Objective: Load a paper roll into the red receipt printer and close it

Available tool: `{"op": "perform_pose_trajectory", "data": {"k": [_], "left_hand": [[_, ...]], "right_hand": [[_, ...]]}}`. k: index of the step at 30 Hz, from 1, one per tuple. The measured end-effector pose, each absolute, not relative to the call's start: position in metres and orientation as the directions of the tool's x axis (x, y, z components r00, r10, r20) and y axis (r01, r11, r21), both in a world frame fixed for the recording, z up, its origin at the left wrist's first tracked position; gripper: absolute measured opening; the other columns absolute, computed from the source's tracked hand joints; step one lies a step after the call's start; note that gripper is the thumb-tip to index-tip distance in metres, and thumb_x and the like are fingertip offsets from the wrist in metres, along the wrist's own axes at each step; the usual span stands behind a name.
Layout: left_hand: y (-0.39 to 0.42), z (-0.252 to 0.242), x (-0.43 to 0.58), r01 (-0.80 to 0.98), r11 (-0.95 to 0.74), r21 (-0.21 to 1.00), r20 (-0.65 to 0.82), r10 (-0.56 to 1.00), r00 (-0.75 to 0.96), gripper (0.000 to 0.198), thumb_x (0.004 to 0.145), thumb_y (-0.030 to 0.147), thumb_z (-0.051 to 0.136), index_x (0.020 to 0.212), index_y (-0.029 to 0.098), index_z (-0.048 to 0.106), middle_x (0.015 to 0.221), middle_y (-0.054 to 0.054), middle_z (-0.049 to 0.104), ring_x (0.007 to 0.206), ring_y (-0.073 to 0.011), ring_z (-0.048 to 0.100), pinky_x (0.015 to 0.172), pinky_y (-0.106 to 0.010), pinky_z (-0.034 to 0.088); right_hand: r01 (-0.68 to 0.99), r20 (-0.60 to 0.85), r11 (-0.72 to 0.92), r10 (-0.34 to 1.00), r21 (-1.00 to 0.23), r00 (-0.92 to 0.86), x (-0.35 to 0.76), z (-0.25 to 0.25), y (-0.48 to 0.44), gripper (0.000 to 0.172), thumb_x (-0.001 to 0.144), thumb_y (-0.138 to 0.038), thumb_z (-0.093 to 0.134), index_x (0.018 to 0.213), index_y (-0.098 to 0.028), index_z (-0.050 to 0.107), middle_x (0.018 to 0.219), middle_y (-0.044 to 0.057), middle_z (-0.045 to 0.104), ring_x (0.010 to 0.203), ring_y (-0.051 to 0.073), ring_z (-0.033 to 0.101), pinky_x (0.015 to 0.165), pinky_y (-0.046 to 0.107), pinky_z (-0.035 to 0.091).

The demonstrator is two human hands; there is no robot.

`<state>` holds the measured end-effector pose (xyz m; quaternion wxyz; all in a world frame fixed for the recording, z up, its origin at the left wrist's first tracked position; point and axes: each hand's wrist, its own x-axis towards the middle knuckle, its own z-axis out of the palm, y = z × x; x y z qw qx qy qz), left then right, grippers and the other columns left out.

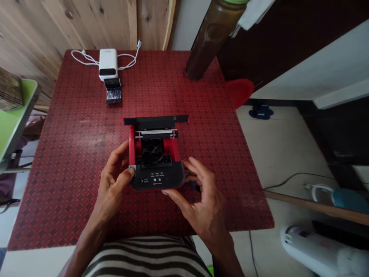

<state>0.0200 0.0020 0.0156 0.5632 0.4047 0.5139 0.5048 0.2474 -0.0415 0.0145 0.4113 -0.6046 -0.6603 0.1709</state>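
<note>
A small red and black label printer (pixel 157 176) is between my hands over the table, its lid (pixel 155 120) raised at the far side. A dark, shiny roll or film (pixel 152 150) shows in the open bay, below a pale metal bar (pixel 157 132). My left hand (pixel 113 179) grips the printer's left side, thumb on the front left corner. My right hand (pixel 198 192) holds the front right corner, thumb at the front edge and fingers along the right side. I cannot tell whether the printer's base touches the table.
A white power bank-like device (pixel 108 61) with white cables lies at the back left, with a black strip (pixel 113 91) in front. A tall brown bottle (pixel 206 46) with a green top stands at the back right. The red patterned table (pixel 86 127) ends near my striped shirt (pixel 144 256).
</note>
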Motion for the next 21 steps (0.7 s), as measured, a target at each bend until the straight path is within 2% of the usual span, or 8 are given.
{"op": "perform_pose_trajectory", "data": {"k": [2,4,7,10,12,15,18,21], "left_hand": [[0.001,0.010,0.018,-0.170,0.140,0.975,-0.147,0.989,-0.028,0.058,0.102,0.040,0.080,0.159,0.037,0.071,0.162,-0.005,0.073,0.145,-0.0328,0.072,0.116,-0.045,0.061],[0.001,0.005,0.016,-0.188,0.132,0.973,-0.136,0.991,-0.010,0.058,0.103,0.041,0.079,0.161,0.038,0.070,0.164,-0.004,0.071,0.149,-0.0333,0.069,0.117,-0.045,0.061],[0.001,0.002,0.014,-0.180,0.128,0.975,-0.130,0.991,0.000,0.059,0.104,0.041,0.079,0.161,0.038,0.069,0.166,-0.004,0.069,0.157,-0.0353,0.063,0.114,-0.045,0.062],[0.001,0.003,0.013,-0.161,0.118,0.980,-0.119,0.993,0.005,0.059,0.103,0.044,0.080,0.161,0.038,0.069,0.168,-0.005,0.068,0.160,-0.0374,0.059,0.111,-0.046,0.064],[0.002,0.003,0.012,-0.160,0.116,0.980,-0.115,0.993,0.017,0.060,0.103,0.045,0.081,0.161,0.037,0.068,0.169,-0.005,0.067,0.158,-0.0378,0.060,0.112,-0.047,0.063],[0.002,0.004,0.012,-0.163,0.126,0.979,-0.122,0.992,0.029,0.062,0.104,0.046,0.080,0.163,0.036,0.066,0.169,-0.006,0.067,0.153,-0.0376,0.065,0.117,-0.051,0.061],[0.002,0.004,0.013,-0.163,0.132,0.978,-0.128,0.991,0.032,0.063,0.104,0.048,0.080,0.164,0.035,0.065,0.169,-0.007,0.066,0.150,-0.0371,0.067,0.120,-0.054,0.058],[0.001,0.005,0.013,-0.161,0.139,0.977,-0.135,0.990,0.035,0.064,0.104,0.048,0.080,0.164,0.034,0.063,0.169,-0.007,0.065,0.150,-0.0366,0.067,0.121,-0.055,0.057]], "right_hand": [[0.659,0.321,0.230,0.947,-0.717,0.018,0.256,0.026,-0.036,0.076,0.103,-0.065,0.081,0.163,-0.026,0.055,0.137,0.016,0.083,0.105,0.028,0.086,0.088,0.046,0.077],[0.670,0.345,0.278,0.938,-0.688,-0.035,0.263,0.040,-0.026,0.062,0.107,-0.058,0.078,0.157,-0.025,0.061,0.139,0.015,0.082,0.114,0.029,0.085,0.094,0.046,0.075],[0.708,0.447,0.410,0.882,-0.576,-0.148,0.263,0.060,-0.001,0.027,0.114,-0.024,0.070,0.141,-0.023,0.071,0.132,0.012,0.085,0.119,0.025,0.083,0.106,0.044,0.070],[0.720,0.488,0.532,0.819,-0.446,-0.303,0.251,0.067,0.029,0.030,0.113,-0.003,0.059,0.133,-0.018,0.075,0.127,0.012,0.087,0.120,0.024,0.081,0.111,0.044,0.068],[0.730,0.404,0.566,0.813,-0.382,-0.419,0.238,0.067,0.047,0.033,0.112,0.001,0.054,0.127,-0.016,0.078,0.128,0.013,0.087,0.118,0.026,0.082,0.108,0.046,0.068],[0.780,0.120,0.547,0.834,-0.304,-0.538,0.219,0.069,0.068,0.029,0.110,0.001,0.057,0.114,-0.015,0.082,0.129,0.015,0.087,0.117,0.031,0.082,0.106,0.050,0.067],[0.825,-0.119,0.511,0.828,-0.242,-0.548,0.204,0.076,0.083,0.025,0.110,-0.002,0.060,0.115,-0.014,0.082,0.129,0.015,0.086,0.123,0.033,0.080,0.110,0.049,0.063],[0.841,-0.230,0.497,0.811,-0.213,-0.537,0.196,0.084,0.091,0.028,0.112,-0.003,0.056,0.119,-0.013,0.081,0.130,0.015,0.085,0.127,0.032,0.079,0.113,0.046,0.060]]}}
